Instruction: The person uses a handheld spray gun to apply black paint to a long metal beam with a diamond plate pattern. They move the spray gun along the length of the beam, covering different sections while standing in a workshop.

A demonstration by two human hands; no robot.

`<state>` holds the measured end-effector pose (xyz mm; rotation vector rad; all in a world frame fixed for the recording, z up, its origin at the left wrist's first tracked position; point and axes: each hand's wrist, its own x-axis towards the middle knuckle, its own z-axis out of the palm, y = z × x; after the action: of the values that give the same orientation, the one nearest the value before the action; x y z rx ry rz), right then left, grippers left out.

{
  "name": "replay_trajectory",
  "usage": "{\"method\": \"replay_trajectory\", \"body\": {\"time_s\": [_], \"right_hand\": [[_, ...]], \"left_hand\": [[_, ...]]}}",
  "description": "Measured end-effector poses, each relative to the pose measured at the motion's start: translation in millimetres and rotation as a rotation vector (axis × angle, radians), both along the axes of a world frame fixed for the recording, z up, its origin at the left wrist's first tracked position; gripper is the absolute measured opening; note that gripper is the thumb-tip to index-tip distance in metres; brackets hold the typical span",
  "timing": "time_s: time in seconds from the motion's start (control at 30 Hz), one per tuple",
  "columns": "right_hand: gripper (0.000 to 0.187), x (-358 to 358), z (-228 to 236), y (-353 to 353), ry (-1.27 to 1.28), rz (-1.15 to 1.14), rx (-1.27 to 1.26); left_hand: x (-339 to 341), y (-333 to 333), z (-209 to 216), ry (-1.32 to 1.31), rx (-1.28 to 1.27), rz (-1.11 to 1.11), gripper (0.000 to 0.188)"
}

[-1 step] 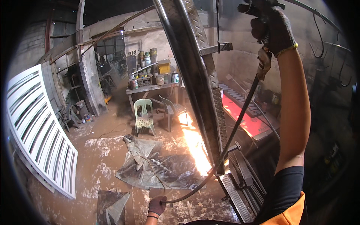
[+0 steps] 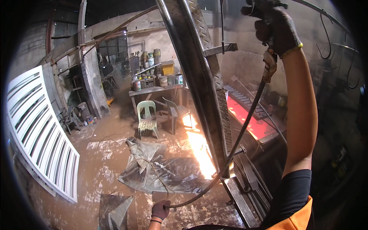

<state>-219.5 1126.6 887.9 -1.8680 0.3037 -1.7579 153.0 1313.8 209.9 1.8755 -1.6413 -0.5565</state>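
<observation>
My right hand [image 2: 278, 30], in a dark glove with a yellow-edged cuff, is raised at the upper right. Its fingers are wrapped round a dark hand tool [image 2: 270, 4], largely cut off by the top edge and covered by the glove. From the tool's lower end a thick dark hose [image 2: 249, 115] with a wrapped joint hangs in a curve down to the left. Low in the middle, my left hand [image 2: 160, 210], also gloved, is closed round that hose. Between the hands rises a tall, dark metal beam [image 2: 199, 76] with patterned plate along it, its top out of view.
A white slatted panel [image 2: 42, 138] leans at left. Plastic chairs [image 2: 147, 119] stand before a bench [image 2: 155, 91] of paint cans. Crumpled sheeting [image 2: 153, 168] covers some floor beside bright sunlight. Dark steps [image 2: 241, 203] stand near me; metal hooks [image 2: 326, 34] hang at right.
My right hand has shifted very slightly to the left, still gripping the tool. The hose has moved a little with it; my left hand stays in place.
</observation>
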Motion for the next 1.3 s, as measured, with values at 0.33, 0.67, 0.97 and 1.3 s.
{"method": "replay_trajectory", "body": {"time_s": [0.33, 0.67, 0.97, 1.3], "right_hand": [[0.028, 2, -75, -40, 0.446, -0.313, 0.455], [0.025, -46, -143, -18, 0.631, -0.233, 0.527], [0.035, -11, -1, -62, 0.264, -0.316, -0.243], [0.037, -20, 1, 33, 0.000, -0.270, 0.032]], "left_hand": [[-24, -9, -25, -0.188, 0.154, -0.159, 0.032], [-45, 6, -26, -0.280, 0.365, -0.201, 0.031], [-71, 3, 36, 0.034, 0.337, 0.090, 0.036], [-32, 6, -14, -0.038, 0.150, -0.071, 0.032]]}}
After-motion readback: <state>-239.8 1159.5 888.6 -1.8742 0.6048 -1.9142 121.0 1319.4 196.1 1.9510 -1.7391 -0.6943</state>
